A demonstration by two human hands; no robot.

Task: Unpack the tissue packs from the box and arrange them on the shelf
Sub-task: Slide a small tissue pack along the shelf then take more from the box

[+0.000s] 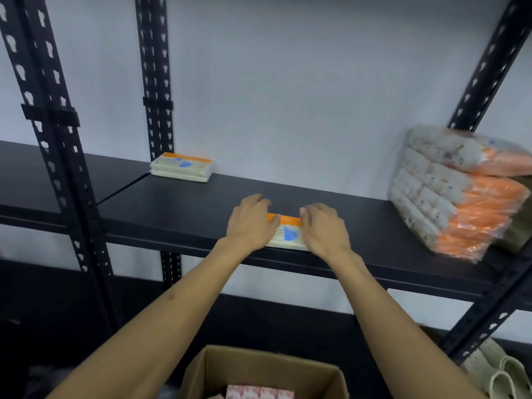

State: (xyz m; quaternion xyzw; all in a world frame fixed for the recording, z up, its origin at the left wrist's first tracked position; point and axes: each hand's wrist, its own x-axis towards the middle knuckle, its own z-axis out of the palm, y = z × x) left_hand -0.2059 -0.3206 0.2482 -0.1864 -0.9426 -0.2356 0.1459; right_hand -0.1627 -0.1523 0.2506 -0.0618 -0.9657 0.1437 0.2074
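A white tissue pack [286, 233] with an orange stripe and a blue mark lies at the front edge of the black shelf [178, 214]. My left hand [250, 221] grips its left end and my right hand [325, 228] grips its right end, fingers curled over the top. Another pack of the same kind [182, 167] lies at the back left of the shelf by the wall. Below me stands an open cardboard box [259, 367] with pink-patterned packs [259, 392] inside.
A tall plastic-wrapped bundle of orange-and-white packs [457, 194] leans at the shelf's right end. Black perforated uprights [57, 139] frame the shelf on both sides. Pale sandals [498, 370] lie on the floor at lower right.
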